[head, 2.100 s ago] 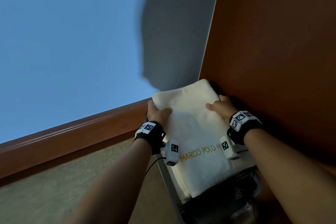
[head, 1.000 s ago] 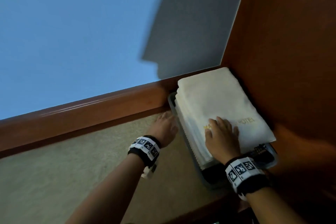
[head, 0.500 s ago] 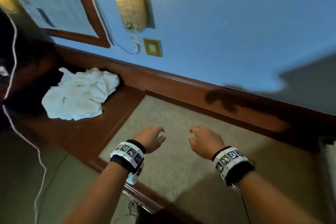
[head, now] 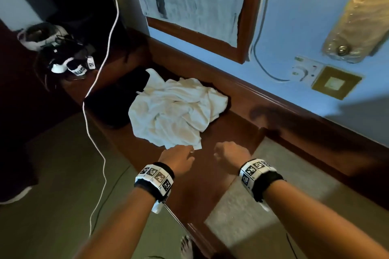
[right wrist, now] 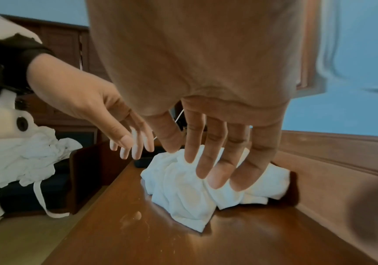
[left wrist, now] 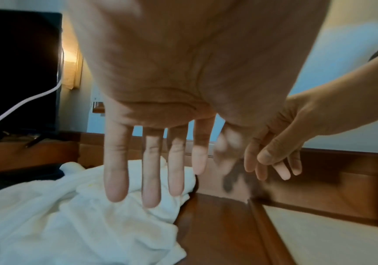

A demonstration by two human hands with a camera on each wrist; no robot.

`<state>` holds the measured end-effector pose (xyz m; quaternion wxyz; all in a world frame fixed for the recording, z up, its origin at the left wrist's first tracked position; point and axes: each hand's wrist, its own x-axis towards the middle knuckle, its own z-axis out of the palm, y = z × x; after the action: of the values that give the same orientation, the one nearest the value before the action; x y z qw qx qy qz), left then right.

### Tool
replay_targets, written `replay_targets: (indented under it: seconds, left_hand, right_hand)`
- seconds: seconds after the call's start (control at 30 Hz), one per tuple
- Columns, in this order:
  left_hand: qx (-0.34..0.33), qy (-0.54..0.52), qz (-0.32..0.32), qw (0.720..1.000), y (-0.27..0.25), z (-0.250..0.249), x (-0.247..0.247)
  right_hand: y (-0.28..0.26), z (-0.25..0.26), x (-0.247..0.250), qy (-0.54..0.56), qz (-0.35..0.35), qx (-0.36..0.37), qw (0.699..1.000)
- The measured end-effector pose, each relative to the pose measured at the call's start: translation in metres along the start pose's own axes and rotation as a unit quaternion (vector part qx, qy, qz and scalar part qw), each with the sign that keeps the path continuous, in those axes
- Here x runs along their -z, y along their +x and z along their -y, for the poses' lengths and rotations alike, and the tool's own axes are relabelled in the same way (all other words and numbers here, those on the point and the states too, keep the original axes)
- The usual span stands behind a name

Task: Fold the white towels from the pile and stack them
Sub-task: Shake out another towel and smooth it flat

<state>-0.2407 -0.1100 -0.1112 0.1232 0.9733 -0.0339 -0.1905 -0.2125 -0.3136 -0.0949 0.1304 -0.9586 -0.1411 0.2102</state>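
Both the left hand (head: 177, 159) and right hand (head: 231, 156) hover empty, fingers loose, near crumpled towels (head: 174, 111).

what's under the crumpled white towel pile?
The crumpled white towel pile lies on the glossy brown wooden ledge, its left edge over a dark flat object. Anything beneath the folds is hidden.
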Motion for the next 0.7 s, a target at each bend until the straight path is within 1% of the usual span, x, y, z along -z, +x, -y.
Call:
replay_targets:
  seconds: [0.1, 0.17, 0.27, 0.4, 0.5, 0.6, 0.67, 0.7]
  left_hand:
    - [-0.005, 0.007, -0.003, 1.000, 0.044, 0.048, 0.014]
    - [-0.003, 0.000, -0.010, 1.000, 0.075, 0.076, 0.019]
    - [0.012, -0.023, -0.012, 1.000, 0.113, 0.112, 0.021]
    - [0.027, -0.058, -0.007, 0.998, 0.150, 0.152, 0.014]
    - [0.024, -0.083, -0.012, 0.996, 0.172, 0.172, 0.009]
    - [0.006, -0.086, 0.002, 0.996, 0.187, 0.188, 0.006]
    - [-0.009, -0.062, 0.002, 0.998, 0.196, 0.195, 0.006]
    - [-0.014, -0.051, -0.007, 0.999, 0.199, 0.198, 0.007]
  right_hand:
    - [0.065, 0.039, -0.007, -0.001, 0.027, -0.012, 1.000]
    - [0.106, 0.057, -0.015, -0.007, 0.024, -0.022, 0.999]
    - [0.163, 0.077, -0.036, -0.013, 0.015, -0.028, 0.999]
    - [0.223, 0.098, -0.067, -0.005, 0.031, -0.039, 0.999]
    - [0.252, 0.102, -0.091, 0.000, 0.043, -0.048, 0.998]
    - [0.265, 0.097, -0.098, -0.007, 0.019, -0.038, 0.999]
    - [0.269, 0.094, -0.090, 0.034, -0.010, -0.032, 0.999]
    - [0.267, 0.094, -0.083, 0.070, -0.039, -0.023, 0.997]
